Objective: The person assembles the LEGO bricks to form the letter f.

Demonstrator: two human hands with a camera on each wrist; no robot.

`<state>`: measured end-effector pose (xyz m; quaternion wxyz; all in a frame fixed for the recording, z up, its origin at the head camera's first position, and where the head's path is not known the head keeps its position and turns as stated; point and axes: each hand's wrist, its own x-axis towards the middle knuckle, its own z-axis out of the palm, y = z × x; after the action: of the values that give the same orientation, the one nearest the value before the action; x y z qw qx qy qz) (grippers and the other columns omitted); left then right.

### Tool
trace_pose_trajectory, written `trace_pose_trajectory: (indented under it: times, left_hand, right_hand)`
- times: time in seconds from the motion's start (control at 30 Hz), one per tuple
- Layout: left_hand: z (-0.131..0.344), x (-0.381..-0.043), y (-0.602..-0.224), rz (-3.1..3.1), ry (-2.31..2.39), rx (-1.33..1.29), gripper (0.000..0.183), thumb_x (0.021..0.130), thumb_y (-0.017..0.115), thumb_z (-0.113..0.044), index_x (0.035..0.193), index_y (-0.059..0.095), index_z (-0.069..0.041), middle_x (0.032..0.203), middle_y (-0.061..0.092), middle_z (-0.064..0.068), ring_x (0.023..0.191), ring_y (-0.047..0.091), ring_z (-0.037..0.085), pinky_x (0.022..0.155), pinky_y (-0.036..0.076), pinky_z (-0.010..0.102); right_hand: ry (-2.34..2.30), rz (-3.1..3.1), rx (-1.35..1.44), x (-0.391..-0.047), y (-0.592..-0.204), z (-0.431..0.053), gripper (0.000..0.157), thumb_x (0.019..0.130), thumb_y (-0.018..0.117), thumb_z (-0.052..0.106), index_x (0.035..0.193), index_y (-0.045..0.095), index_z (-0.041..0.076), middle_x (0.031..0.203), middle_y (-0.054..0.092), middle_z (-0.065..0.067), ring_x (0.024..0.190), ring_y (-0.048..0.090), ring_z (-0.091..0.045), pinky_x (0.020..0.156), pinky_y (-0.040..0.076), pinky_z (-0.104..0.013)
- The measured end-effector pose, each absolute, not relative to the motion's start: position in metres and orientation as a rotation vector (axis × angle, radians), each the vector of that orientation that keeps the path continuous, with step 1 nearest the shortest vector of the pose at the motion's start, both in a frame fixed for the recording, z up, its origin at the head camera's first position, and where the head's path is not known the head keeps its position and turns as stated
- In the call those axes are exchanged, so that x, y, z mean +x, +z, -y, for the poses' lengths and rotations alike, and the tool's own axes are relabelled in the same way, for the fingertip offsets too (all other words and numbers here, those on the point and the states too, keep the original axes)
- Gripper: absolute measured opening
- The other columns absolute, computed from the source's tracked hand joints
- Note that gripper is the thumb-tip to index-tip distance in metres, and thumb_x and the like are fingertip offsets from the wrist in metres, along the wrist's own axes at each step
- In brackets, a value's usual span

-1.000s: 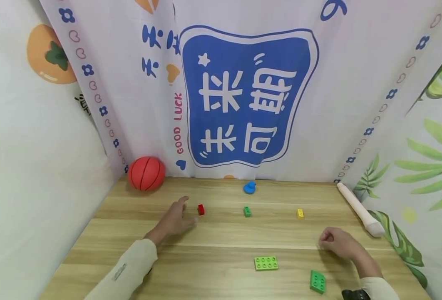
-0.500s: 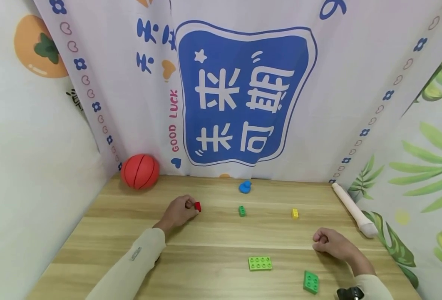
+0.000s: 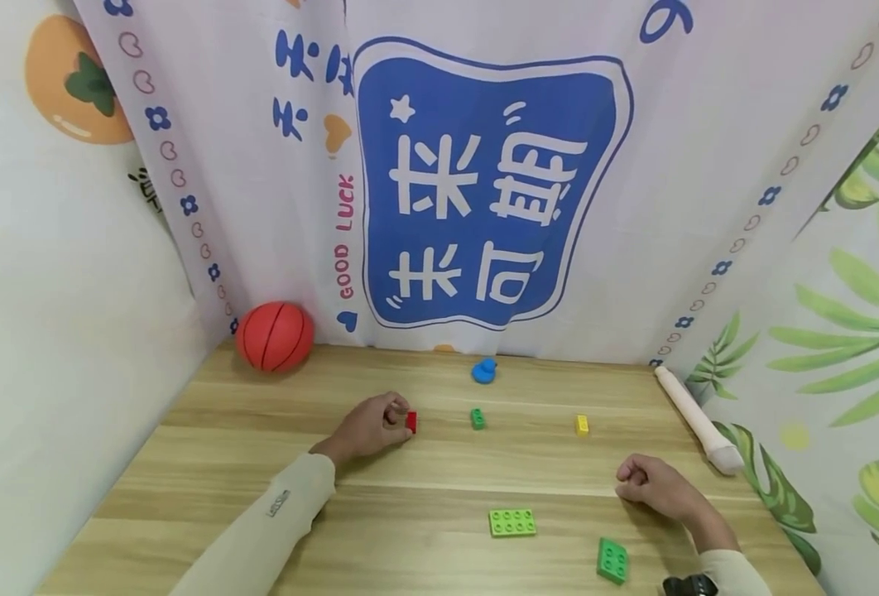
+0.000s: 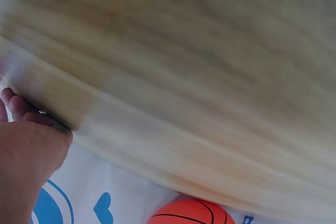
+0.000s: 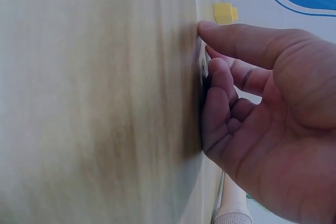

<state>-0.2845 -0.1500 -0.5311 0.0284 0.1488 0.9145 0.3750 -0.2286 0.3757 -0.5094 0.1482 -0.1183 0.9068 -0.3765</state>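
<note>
In the head view my left hand (image 3: 368,425) pinches a small red toy brick (image 3: 411,421) at its fingertips, low over the table. A small green brick (image 3: 477,418) stands a short way to its right. My right hand (image 3: 659,484) rests on the table with loosely curled fingers and nothing in them. The yellow brick (image 3: 582,425) is beyond it to the left; the right wrist view shows that yellow brick (image 5: 224,13) past the thumb. A light green eight-stud brick (image 3: 512,523) and a green flat brick (image 3: 612,561) lie nearer. The left wrist view is blurred and hides the red brick.
At the back left sits a red ball (image 3: 274,336) with black lines. A blue toy duck (image 3: 485,370) stands near the back curtain (image 3: 439,248). Along the right edge of the wooden table (image 3: 380,513) lies a pale toy microphone (image 3: 698,420).
My left hand has closed its fingers on the red brick and shifted it right, towards the small green one. The right hand stays in place. The head view has turned slightly.
</note>
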Motion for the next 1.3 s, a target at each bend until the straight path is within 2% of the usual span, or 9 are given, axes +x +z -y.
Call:
trace_pose_trajectory:
  times: [0.1,0.2,0.37,0.43,0.53,0.67,0.77,1.13,1.3]
  left_hand:
    - [0.151,-0.284,-0.533,-2.797,1.177,0.452,0.036,0.093,0.085,-0.023,0.124,0.069,-0.014,0.1,0.067,0.003,0.093,0.06,0.016,0.087,0.052,0.035]
    - [0.151,-0.285,-0.534,-2.797,1.191,0.465,0.03,0.094,0.084,-0.023,0.12,0.071,-0.015,0.097,0.066,0.002,0.092,0.059,0.016,0.085,0.049,0.034]
    - [0.151,-0.283,-0.532,-2.828,1.167,0.472,0.027,0.094,0.085,-0.021,0.117,0.073,-0.015,0.094,0.065,0.003,0.088,0.057,0.016,0.082,0.048,0.035]
    - [0.151,-0.282,-0.532,-2.833,1.15,0.455,0.027,0.093,0.085,-0.022,0.116,0.073,-0.016,0.093,0.064,0.003,0.087,0.056,0.016,0.08,0.047,0.034]
    - [0.151,-0.28,-0.532,-2.843,1.125,0.425,0.027,0.092,0.087,-0.023,0.114,0.073,-0.018,0.091,0.062,0.001,0.086,0.055,0.016,0.078,0.045,0.034]
    - [0.15,-0.281,-0.533,-2.855,1.107,0.427,0.026,0.091,0.087,-0.024,0.113,0.074,-0.019,0.089,0.062,0.0,0.085,0.055,0.015,0.077,0.044,0.034]
    - [0.152,-0.282,-0.533,-2.863,1.116,0.428,0.026,0.09,0.088,-0.025,0.111,0.074,-0.02,0.089,0.063,0.0,0.085,0.055,0.016,0.077,0.044,0.033]
    - [0.152,-0.287,-0.54,-2.853,1.139,0.381,0.026,0.087,0.091,-0.029,0.109,0.077,-0.027,0.09,0.066,-0.004,0.09,0.058,0.017,0.082,0.048,0.037]
    - [0.153,-0.284,-0.541,-2.885,1.117,0.405,0.026,0.087,0.09,-0.03,0.11,0.078,-0.028,0.091,0.066,-0.004,0.089,0.059,0.016,0.081,0.047,0.036]
  right_hand:
    - [-1.068,-2.615,-0.323,-0.232,-0.506,-0.372,0.02,0.097,0.075,0.007,0.105,0.061,-0.004,0.083,0.059,-0.004,0.073,0.053,-0.007,0.067,0.045,-0.023]
    - [-1.074,-2.646,-0.285,-0.239,-0.503,-0.362,0.031,0.098,0.077,0.01,0.116,0.058,-0.007,0.088,0.061,-0.007,0.076,0.053,-0.011,0.068,0.045,-0.024]
    - [-1.098,-2.684,-0.236,-0.264,-0.51,-0.343,0.071,0.098,0.081,0.023,0.15,0.042,-0.007,0.117,0.064,-0.019,0.103,0.061,-0.023,0.086,0.052,-0.031]
    - [-1.099,-2.679,-0.254,-0.274,-0.514,-0.337,0.079,0.098,0.081,0.027,0.157,0.038,-0.003,0.129,0.062,-0.024,0.113,0.063,-0.028,0.093,0.053,-0.036]
    - [-1.128,-2.656,-0.301,-0.282,-0.519,-0.328,0.073,0.099,0.08,0.025,0.156,0.041,-0.001,0.133,0.061,-0.028,0.113,0.065,-0.029,0.091,0.055,-0.036]
    - [-1.146,-2.676,-0.326,-0.286,-0.522,-0.318,0.049,0.1,0.077,0.015,0.139,0.056,-0.005,0.118,0.066,-0.023,0.094,0.062,-0.018,0.078,0.052,-0.026]
    - [-1.112,-2.733,-0.312,-0.287,-0.522,-0.312,0.037,0.099,0.077,0.011,0.13,0.063,-0.005,0.108,0.069,-0.017,0.086,0.059,-0.013,0.073,0.049,-0.022]
    - [-1.102,-2.817,-0.222,-0.288,-0.528,-0.315,0.039,0.097,0.081,0.017,0.127,0.068,-0.004,0.101,0.068,-0.011,0.081,0.056,-0.009,0.071,0.048,-0.021]
    - [-1.1,-2.863,-0.197,-0.287,-0.529,-0.308,0.04,0.096,0.083,0.022,0.125,0.071,-0.002,0.112,0.076,-0.016,0.091,0.07,-0.012,0.075,0.053,-0.021]
